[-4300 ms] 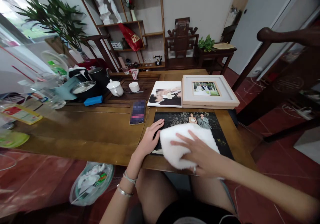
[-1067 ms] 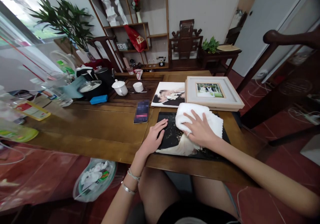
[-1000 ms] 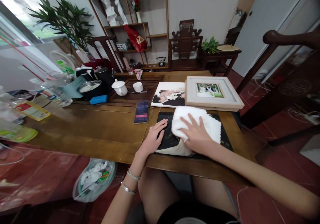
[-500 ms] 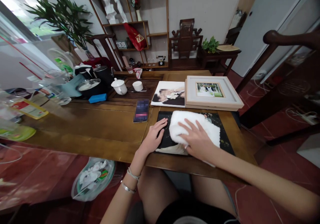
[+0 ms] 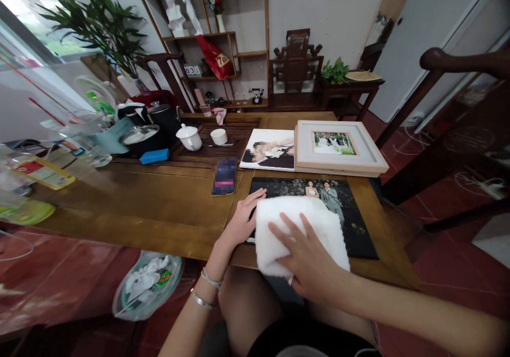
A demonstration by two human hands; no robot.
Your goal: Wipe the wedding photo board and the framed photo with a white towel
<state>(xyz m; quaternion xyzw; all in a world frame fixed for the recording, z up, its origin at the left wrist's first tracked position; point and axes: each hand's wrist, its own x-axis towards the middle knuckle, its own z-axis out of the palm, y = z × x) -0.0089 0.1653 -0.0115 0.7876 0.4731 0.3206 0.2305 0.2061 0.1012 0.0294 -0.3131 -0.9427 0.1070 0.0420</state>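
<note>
A dark photo print of a couple lies flat at the near edge of the wooden table. A folded white cloth covers the print's near left part. My right hand lies flat on the cloth with its fingers spread, pressing it down. My left hand rests open on the print's left edge, fingers stretched out flat, beside the cloth.
Behind the print lie a framed photo and an unframed print. A phone lies left of them. A tea tray with a teapot, cup and kettles sits further left. A waste bin stands below the table edge.
My right hand has drawn the cloth from the print's far side toward me, to its near left edge, uncovering the couple in the picture. My left hand has stayed in place.
</note>
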